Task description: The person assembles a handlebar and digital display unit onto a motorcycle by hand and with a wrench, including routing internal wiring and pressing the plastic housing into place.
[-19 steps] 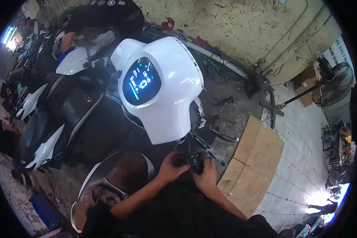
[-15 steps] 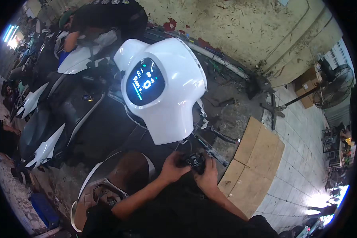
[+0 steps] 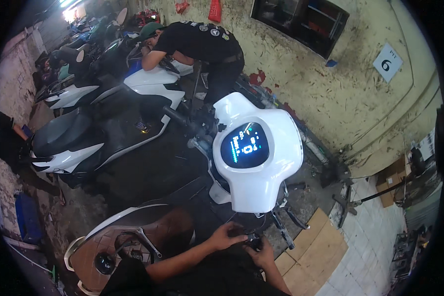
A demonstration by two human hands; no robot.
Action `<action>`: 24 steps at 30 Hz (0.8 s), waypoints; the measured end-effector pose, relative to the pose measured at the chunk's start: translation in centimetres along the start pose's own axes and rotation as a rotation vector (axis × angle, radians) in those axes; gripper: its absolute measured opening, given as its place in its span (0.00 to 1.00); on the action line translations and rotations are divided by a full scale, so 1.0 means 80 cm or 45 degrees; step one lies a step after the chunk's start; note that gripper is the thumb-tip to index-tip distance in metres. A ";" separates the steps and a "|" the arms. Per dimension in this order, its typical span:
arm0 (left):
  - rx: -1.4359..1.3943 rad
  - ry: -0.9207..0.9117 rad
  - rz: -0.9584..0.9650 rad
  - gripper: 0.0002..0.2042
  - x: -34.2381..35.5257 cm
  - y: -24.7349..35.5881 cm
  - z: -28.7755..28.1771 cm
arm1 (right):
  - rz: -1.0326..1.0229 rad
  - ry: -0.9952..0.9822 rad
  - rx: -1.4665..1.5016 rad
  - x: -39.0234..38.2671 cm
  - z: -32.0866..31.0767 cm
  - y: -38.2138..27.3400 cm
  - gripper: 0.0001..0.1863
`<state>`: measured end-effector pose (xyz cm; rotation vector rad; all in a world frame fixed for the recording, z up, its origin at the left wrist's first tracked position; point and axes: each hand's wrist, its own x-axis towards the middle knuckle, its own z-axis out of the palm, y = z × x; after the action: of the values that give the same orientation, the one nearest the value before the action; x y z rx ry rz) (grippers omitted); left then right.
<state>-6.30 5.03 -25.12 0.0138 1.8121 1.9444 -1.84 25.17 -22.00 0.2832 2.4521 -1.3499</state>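
Handling of a small black part (image 3: 253,240) looks like the step in hand: I see my right hand (image 3: 263,253) grasping it near the handlebar (image 3: 283,231); my left hand's (image 3: 224,238) thumb meets it, grip unclear. Next calls for steady two-handed control.

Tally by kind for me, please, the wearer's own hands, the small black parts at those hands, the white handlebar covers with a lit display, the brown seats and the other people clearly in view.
Own hands: 2 (left hand, right hand)
Small black part: 1
White handlebar cover: 1
Brown seat: 1
Other people: 2 (upper person, left-edge person)
Total: 7
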 end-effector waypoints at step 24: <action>0.013 -0.017 0.037 0.25 0.003 0.012 -0.008 | -0.241 0.213 0.054 -0.011 0.026 -0.014 0.34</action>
<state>-7.06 4.50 -24.41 0.0566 1.8229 1.9507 -0.99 22.75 -21.82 0.1841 2.6474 -1.5124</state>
